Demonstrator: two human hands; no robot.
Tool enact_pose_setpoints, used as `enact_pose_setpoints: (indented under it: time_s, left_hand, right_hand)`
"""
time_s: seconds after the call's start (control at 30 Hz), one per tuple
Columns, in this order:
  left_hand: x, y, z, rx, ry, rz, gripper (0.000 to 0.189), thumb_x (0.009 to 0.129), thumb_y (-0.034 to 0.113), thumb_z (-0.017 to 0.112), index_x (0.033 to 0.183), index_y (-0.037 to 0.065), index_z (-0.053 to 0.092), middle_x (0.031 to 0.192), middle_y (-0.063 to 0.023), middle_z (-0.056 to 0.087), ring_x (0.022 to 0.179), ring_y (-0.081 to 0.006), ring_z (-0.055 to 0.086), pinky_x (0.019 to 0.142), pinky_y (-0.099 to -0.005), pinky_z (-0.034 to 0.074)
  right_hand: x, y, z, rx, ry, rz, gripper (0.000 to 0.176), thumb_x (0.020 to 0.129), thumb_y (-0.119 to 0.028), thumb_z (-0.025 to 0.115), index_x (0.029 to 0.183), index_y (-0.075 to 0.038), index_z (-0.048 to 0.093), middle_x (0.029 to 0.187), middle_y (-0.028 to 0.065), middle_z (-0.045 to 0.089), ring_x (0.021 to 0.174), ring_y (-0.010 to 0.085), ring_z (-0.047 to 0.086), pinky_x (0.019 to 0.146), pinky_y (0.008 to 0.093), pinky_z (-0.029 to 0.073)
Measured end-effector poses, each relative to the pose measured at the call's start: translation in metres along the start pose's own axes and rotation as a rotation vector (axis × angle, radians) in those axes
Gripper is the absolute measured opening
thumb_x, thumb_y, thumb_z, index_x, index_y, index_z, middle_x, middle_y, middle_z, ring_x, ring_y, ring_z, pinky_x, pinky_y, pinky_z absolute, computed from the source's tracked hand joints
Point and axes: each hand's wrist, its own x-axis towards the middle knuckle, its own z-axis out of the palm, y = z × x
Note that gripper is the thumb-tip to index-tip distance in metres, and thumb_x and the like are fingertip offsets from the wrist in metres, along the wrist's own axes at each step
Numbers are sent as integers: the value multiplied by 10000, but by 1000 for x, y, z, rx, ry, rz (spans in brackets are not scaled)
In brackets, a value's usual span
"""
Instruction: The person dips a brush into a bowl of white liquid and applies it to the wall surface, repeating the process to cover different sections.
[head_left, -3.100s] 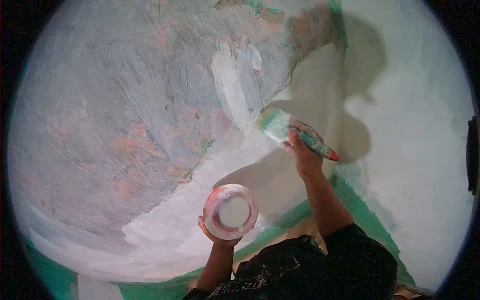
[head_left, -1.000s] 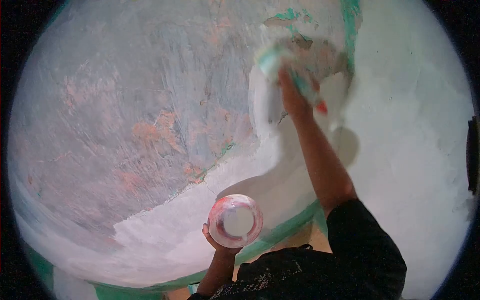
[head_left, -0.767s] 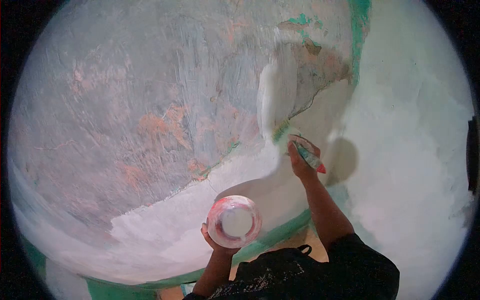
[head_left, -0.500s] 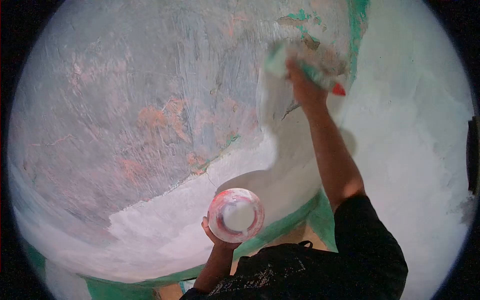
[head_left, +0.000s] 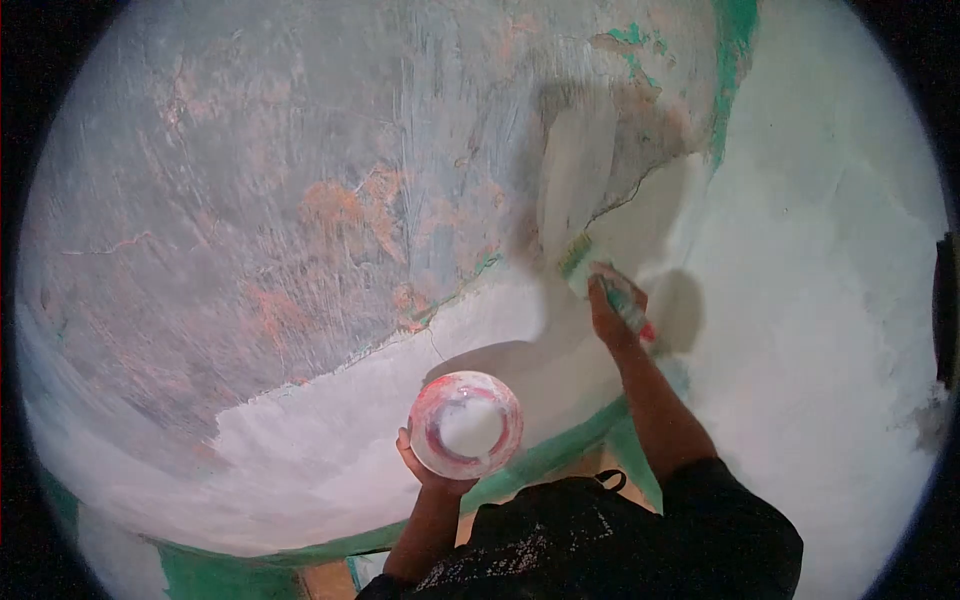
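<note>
Paintbrush (head_left: 618,297) in a person's right hand (head_left: 606,320), right of centre before a patchy wall (head_left: 300,130), its bristles (head_left: 577,254) pointing far and left, toward a pale streak on the grey surface. Whether the tips touch the plaster or sit just off it cannot be told from this angle.

The right hand is closed around the brush where handle meets head, the red-tipped end slanting out near and right. The left hand (head_left: 418,468), nearer and to the left, cups a round bowl (head_left: 425,412) from below and the side, fingers curled at its left edge, with pale paint (head_left: 472,428) in the middle.

By its look, the brush should be light, with a stiff handle and a soft, springy head; wet paint would likely make the smeared parts slippery. The bare stretch of handle just behind the head looks the surest hold, clear of the loaded bristles. The bowl is probably light too, though its liquid calls for a level grip low on the wall.

Broad and flat-headed, the brush shows yellow-green bristles, a whitish, smeared band behind them, and a teal handle streaked with white, slightly blurred. Red and mauve stains ring the bowl's whitish inside. A black speckled shirt (head_left: 560,520) fills the near edge.
</note>
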Motion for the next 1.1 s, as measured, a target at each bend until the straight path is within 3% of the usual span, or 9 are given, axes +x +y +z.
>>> enact_pose_setpoints:
  time_s: [0.17,0.33,0.5,0.6,0.7,0.77,0.9,0.97,1.1]
  left_hand:
    - [4,-6,0,-49,-10,-56,833,790,727,252,1400,165,332,1412,-125,367,1280,-351,373,1020,-552,329]
    - [7,-13,0,8,-97,-66,825,789,713,267,1415,178,313,1430,-122,349,1300,-350,353,1033,-558,313]
    - [3,-11,-12,5,-101,-51,837,790,715,268,1419,164,302,1430,-125,344,1299,-351,351,1038,-557,308]
    - [-1,-5,-17,-15,-88,-34,844,792,718,265,1419,155,299,1424,-126,350,1296,-351,355,1038,-555,308]
    - [-3,-1,-18,-115,-114,-59,842,795,719,260,1418,154,300,1420,-126,355,1292,-351,360,1035,-555,312]
    - [-3,0,-16,1,-61,-28,841,793,721,258,1418,159,300,1422,-124,350,1295,-349,357,1036,-556,310]
    - [-2,-3,-11,1,-118,-81,836,797,718,247,1419,162,300,1427,-120,342,1300,-346,349,1040,-555,302]
    - [-1,-4,-9,36,-121,-74,833,800,715,242,1419,160,300,1428,-119,341,1302,-344,346,1042,-552,300]
    - [0,-7,-4,59,-76,-34,820,815,709,214,1393,142,343,1392,-138,385,1277,-350,373,1029,-535,327]
  right_hand:
    - [90,-93,15,-146,-133,-39,244,851,-186,654,1028,-19,658,910,36,665,817,107,612,739,257,492]
    - [150,-133,34,242,72,-496,314,856,-195,663,1115,-20,634,885,15,637,744,81,569,681,246,487]
    - [66,-37,27,-94,19,-259,322,835,-118,681,1133,-12,623,944,34,651,768,77,584,685,234,502]
    - [-7,-5,7,-14,-130,57,219,816,-85,670,1030,-38,671,991,85,677,901,90,612,829,255,475]
    - [-5,-7,-4,-16,-173,33,179,810,-44,662,985,-16,676,965,75,680,866,87,612,808,249,483]
    - [29,-55,0,-221,-176,-406,175,826,-62,646,995,-25,669,926,70,679,831,92,607,798,243,481]
    - [151,-93,24,-366,-128,-481,295,836,-272,660,1006,-32,643,899,64,667,830,170,633,738,309,510]
    - [181,-172,34,58,-62,-272,353,825,-330,680,1005,-29,634,907,64,660,831,188,637,716,332,519]
    - [203,-189,43,394,-22,-375,316,818,-182,685,1075,-5,640,958,76,637,864,164,619,702,298,552]
